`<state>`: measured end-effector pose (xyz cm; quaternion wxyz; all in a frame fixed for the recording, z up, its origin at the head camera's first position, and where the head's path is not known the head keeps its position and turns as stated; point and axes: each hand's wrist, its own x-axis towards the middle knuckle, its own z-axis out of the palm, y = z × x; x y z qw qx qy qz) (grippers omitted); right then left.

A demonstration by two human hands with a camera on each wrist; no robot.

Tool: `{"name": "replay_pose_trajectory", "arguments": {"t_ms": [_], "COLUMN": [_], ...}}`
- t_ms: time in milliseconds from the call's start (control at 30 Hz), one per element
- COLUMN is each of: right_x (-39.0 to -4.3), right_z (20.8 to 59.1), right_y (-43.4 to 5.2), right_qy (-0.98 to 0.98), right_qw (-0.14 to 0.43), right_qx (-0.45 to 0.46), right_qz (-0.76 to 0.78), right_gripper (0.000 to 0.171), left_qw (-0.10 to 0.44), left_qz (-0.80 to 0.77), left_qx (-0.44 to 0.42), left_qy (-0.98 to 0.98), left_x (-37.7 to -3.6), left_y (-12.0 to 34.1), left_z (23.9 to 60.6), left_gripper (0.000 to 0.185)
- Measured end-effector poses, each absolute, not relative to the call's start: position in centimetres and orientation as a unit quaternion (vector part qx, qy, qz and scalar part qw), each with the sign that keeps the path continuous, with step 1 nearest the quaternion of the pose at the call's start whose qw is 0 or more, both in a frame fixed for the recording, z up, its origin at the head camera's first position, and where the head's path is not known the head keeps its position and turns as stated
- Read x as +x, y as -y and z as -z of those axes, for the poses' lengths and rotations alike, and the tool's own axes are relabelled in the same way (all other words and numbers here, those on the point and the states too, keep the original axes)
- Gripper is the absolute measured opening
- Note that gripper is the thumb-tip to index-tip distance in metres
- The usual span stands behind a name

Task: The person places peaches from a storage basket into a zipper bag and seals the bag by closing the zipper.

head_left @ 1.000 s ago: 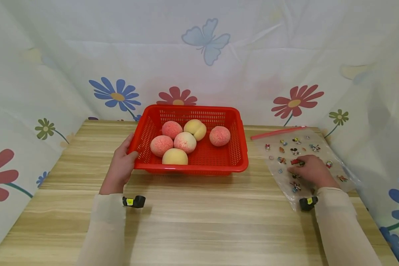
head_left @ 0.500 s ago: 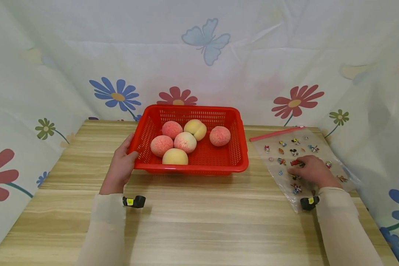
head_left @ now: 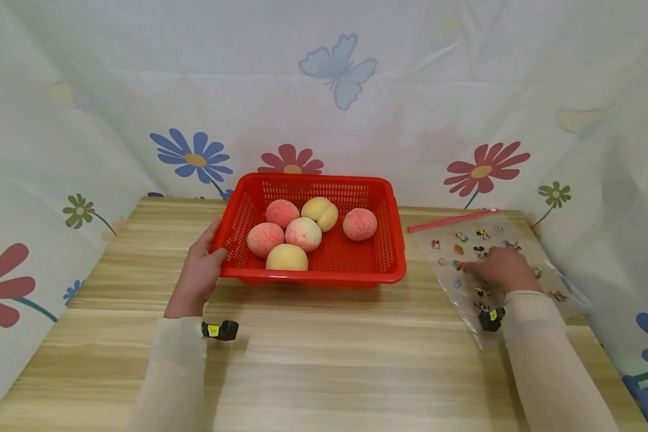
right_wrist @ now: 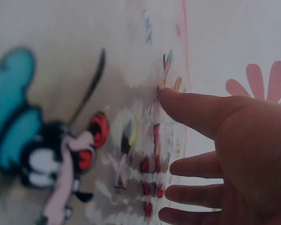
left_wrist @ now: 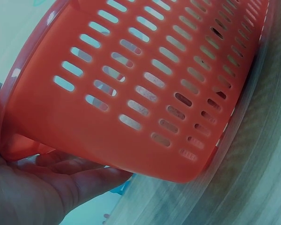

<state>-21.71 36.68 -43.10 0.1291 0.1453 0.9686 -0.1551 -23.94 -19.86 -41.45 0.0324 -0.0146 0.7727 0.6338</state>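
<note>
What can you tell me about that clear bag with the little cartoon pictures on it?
The clear bag looks like thin see-through plastic printed with small cartoon figures. It lies flat on the wooden table, right of the red basket and apart from it. A red zip strip runs along its far edge. The right hand rests on it with straight fingers, one fingertip pressing the film. The bag looks empty, though I cannot tell if it is sealed.

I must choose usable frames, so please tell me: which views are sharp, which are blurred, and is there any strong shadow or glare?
Head view: evenly lit and sharp on the red basket and peaches, only soft shadows under the sleeves, straight edges bowed by the wide lens. Left wrist view: basket wall sharp, the table beside it smeared. Right wrist view: the printed bag is out of focus, the right hand dim.
</note>
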Motion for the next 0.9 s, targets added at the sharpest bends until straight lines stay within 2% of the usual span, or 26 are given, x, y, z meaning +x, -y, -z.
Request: {"name": "replay_pose_trajectory", "arguments": {"t_ms": [500,900], "right_x": [-21.5,-21.2], "right_z": [42.5,42.7], "right_y": [-36.5,-36.7], "right_qy": [-0.971,-0.968], "right_qw": [0.140,0.159], "right_qx": [0.114,0.093], "right_qz": [0.156,0.171], "right_gripper": [0.069,0.076], "left_qw": [0.021,0.025], "left_qz": [-0.635,-0.634], "left_qx": [-0.001,-0.009], "left_qy": [-0.772,-0.773], "left_x": [-24.0,-23.9], "left_y": [19.7,19.7], "left_z": [41.5,41.5], "left_gripper": [0.070,0.071]}}
